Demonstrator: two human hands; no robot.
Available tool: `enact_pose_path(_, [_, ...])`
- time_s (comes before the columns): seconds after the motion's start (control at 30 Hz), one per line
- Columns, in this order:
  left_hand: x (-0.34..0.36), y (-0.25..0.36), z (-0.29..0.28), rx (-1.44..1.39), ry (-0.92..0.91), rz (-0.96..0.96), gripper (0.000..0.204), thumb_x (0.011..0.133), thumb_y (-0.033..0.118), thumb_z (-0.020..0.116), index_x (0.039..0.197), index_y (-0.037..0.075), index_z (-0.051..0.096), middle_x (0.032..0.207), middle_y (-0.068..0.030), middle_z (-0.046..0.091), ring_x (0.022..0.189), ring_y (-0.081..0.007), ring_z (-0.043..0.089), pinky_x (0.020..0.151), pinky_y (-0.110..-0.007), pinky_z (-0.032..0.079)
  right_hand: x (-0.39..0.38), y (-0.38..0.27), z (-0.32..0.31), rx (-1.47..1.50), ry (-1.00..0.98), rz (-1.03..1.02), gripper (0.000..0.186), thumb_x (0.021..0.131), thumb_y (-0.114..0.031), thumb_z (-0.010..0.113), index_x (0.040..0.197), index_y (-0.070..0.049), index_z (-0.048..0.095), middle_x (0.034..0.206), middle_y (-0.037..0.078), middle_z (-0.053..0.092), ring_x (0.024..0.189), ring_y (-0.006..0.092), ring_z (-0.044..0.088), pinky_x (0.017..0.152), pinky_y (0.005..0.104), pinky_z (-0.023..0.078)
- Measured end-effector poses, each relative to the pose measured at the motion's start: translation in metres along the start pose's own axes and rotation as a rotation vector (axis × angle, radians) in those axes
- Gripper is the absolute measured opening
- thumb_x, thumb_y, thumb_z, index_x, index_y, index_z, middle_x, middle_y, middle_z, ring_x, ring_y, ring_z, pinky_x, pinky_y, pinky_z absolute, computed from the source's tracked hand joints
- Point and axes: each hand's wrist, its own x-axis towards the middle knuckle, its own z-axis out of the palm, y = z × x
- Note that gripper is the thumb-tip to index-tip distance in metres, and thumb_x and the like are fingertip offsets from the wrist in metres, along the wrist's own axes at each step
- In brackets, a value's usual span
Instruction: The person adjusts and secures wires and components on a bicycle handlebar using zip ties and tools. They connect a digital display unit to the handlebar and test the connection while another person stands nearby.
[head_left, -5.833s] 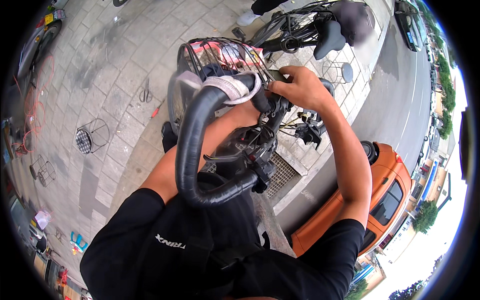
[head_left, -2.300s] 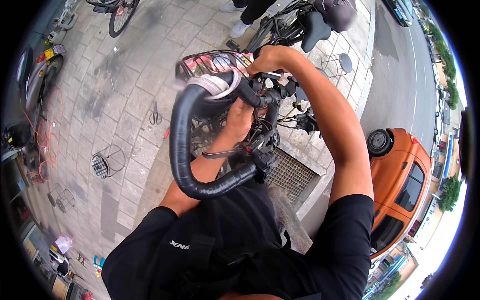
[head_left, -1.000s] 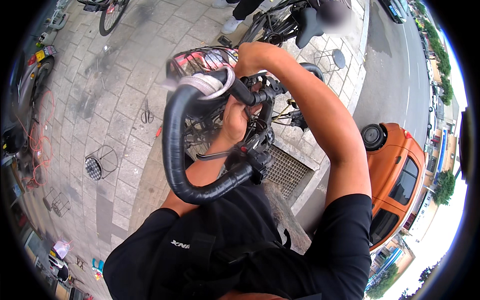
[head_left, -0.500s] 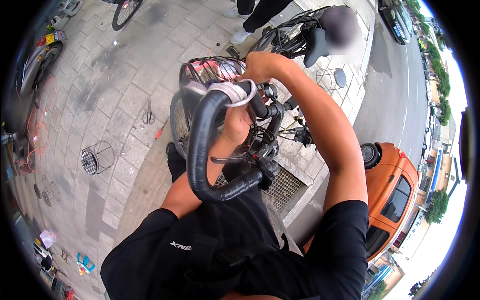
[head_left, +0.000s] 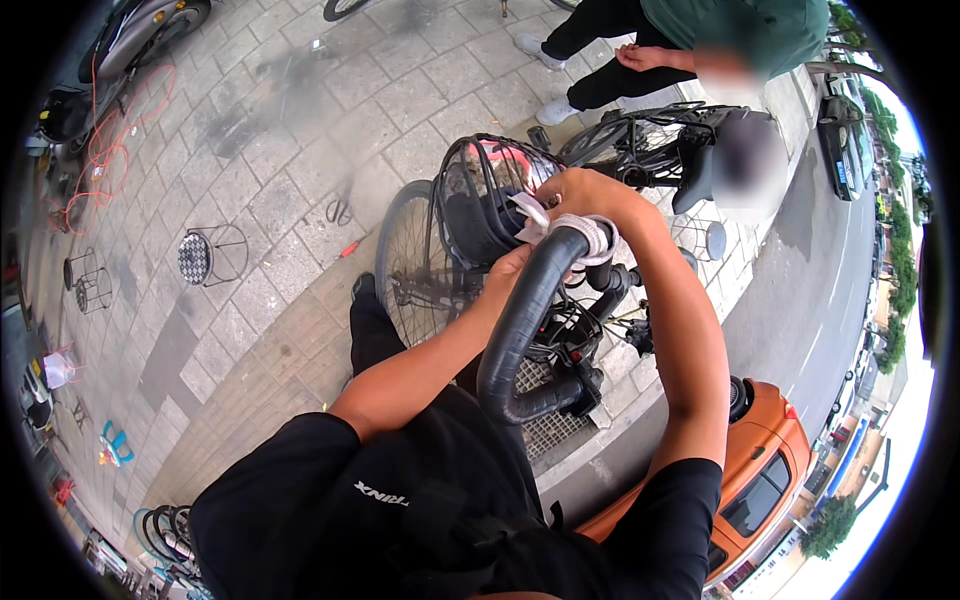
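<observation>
A drop handlebar (head_left: 528,325) wrapped in black tape curves up in front of me. A pale greyish cloth strip (head_left: 592,234) is wound around its upper part, and a loose whitish part stands out on the left. My right hand (head_left: 600,200) reaches over the bar, closed, its fingers bent at the strip's loose part. From the left, my left hand (head_left: 508,272) comes up behind the bar's curve, its fingers closed at the strip's lower side; the bar hides part of this hand. Just beyond both hands is a black wire basket (head_left: 470,205) with something pink inside.
A bicycle wheel (head_left: 405,265) stands below the basket. Farther off are another bicycle (head_left: 650,145) and a person in a green top (head_left: 740,35). A patterned stool (head_left: 196,258), scissors (head_left: 338,212) and a red-handled tool (head_left: 349,249) are on the paving. An orange car (head_left: 755,485) is at right.
My view has shifted, so the handlebar sits farther right. My left hand has risen from beneath the bar to the strip, whose loose whitish part now shows between both hands. The standing person shows more.
</observation>
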Motion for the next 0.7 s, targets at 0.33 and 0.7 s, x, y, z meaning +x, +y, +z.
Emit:
enact_pose_path(0.33, [-0.051,0.041,0.004,0.001,-0.027,-0.083,0.027,0.109,0.016,0.049,0.129,0.002,0.061,0.117,-0.0093,0.071,0.106,-0.0208,0.069,0.093,-0.039,0.057,-0.002,0.012,0.014,0.545,0.106,0.077,0.042,0.096,-0.032,0.073,0.118,0.003,0.072,0.094,0.007,0.074,0.086,0.0128,0.067,0.079,0.0289,0.055])
enact_pose_path(0.7, [-0.047,0.048,-0.002,0.182,-0.196,-0.008,0.035,0.103,0.018,0.059,0.132,-0.001,0.062,0.135,-0.0174,0.062,0.126,-0.0294,0.062,0.105,-0.041,0.053,-0.130,0.000,0.069,0.910,1.001,0.284,0.035,0.099,-0.027,0.067,0.121,0.000,0.073,0.093,0.002,0.073,0.074,0.0071,0.063,0.066,0.0224,0.047])
